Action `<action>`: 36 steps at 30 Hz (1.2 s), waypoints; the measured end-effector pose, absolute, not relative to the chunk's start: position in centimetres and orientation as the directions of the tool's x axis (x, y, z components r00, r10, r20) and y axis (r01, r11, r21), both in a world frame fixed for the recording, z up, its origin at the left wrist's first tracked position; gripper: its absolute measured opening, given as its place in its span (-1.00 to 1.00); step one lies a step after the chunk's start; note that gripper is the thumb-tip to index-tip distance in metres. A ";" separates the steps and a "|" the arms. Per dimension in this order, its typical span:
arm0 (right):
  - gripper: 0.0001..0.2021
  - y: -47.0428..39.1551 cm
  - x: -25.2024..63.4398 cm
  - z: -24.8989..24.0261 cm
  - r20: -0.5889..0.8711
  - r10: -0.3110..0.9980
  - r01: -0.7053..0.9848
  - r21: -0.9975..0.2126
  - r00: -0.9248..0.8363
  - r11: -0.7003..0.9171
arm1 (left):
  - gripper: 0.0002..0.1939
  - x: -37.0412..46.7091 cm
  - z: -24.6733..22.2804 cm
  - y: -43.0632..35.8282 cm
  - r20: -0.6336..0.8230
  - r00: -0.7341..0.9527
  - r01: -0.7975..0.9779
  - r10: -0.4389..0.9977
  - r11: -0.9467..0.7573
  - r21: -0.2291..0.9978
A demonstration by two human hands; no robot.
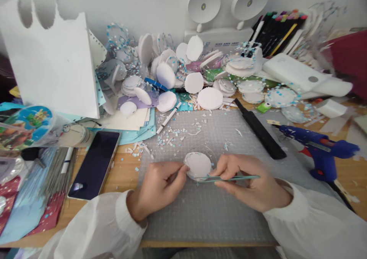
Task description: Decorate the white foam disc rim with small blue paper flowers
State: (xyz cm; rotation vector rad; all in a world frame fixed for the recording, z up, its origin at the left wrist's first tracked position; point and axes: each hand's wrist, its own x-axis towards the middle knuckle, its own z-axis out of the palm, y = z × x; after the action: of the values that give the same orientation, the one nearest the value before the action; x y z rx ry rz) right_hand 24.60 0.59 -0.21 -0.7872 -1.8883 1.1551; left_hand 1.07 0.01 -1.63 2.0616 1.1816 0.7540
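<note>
Tweezers (236,178), long axis crosswise, tips leftward, right hand (252,186) pinching them, left hand (160,188) pinching white disc (198,165)

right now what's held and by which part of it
The right hand holds teal tweezers around their middle; the left hand pinches the white disc by its left edge.

The left-hand grip (163,186) pinches the edge of a white disc (199,165) over the grey cutting mat (215,220); the right-hand grip (254,188) holds teal tweezers (247,178) (slim ones), tips seemingly at the disc's near rim. A blue glue gun (322,146) lies rightward.
</note>
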 end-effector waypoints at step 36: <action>-0.83 0.9 25.7 0.3 0.248 0.928 -0.153 -0.965 -0.278 0.212 | -0.62 0.8 -1.3 0.0 0.218 0.398 0.567 0.891 -0.425 0.705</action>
State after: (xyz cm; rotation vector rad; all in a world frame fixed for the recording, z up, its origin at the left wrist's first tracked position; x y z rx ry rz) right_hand 25.71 0.93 0.34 -0.7890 -1.4308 1.2940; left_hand 0.80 -0.03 -1.28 2.1265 1.2416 0.7993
